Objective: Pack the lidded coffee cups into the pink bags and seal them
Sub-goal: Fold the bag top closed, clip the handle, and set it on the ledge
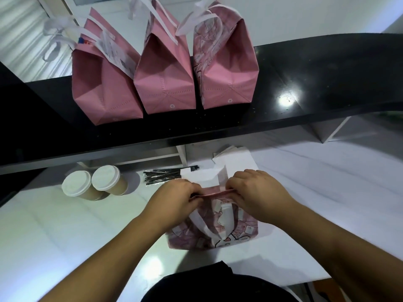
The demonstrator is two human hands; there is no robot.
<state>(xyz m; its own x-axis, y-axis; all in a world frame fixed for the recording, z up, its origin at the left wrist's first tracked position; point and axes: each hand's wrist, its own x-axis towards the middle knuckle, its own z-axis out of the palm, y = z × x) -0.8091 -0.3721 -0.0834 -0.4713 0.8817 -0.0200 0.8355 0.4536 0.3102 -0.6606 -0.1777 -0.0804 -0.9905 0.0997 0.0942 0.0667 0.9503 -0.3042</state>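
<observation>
Three sealed pink bags (165,83) stand in a row on the black counter (316,83). Below, on the white table (54,225), a fourth pink bag (218,232) has its top edge pinched by left hand (176,199) and right hand (257,192), fingers curled. Two lidded coffee cups (96,182) wait left.

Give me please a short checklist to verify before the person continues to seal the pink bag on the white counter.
1. Left hand pinches the top edge of the pink bag: ok.
2. Right hand pinches the same edge: ok.
3. Edge pressed flat along its whole length: cannot tell.
4. Cups inside this bag: cannot tell.
5. Two lidded cups stand apart from the bag, unpacked: ok.
6. Three bags upright on the black shelf: ok.
</observation>
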